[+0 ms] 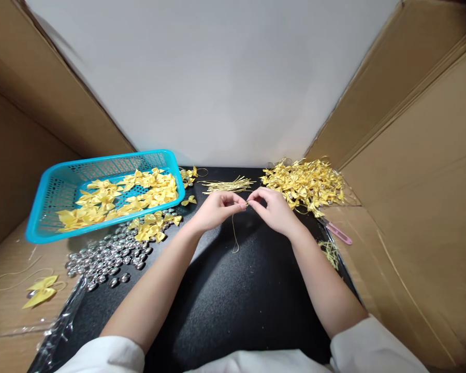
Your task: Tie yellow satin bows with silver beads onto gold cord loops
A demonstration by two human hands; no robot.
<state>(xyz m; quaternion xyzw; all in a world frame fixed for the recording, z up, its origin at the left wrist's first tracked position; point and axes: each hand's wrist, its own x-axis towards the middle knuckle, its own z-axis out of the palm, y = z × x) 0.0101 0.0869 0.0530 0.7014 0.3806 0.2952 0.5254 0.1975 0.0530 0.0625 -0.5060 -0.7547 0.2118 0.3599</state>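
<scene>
My left hand (220, 208) and my right hand (271, 208) meet above the middle of the black table, thumbs and forefingers pinched close together. Between them they hold a thin gold cord (235, 235), whose loose end hangs in a loop below the left fingertips. What the fingertips cover at the pinch is too small to make out. Just beyond the hands lies a bundle of gold cord lengths (230, 185). A large pile of yellow ribbon bows with cords (306, 184) is beside my right hand.
At the left stands a turquoise plastic basket (39, 207) with yellow bows. Shiny silver bells or beads (108, 256) are heaped in front of it. One yellow bow (42, 291) lies on cardboard. A pink-handled cutter (337, 232) and cord scraps (329, 254) lie right. Cardboard walls (419, 155) flank the table.
</scene>
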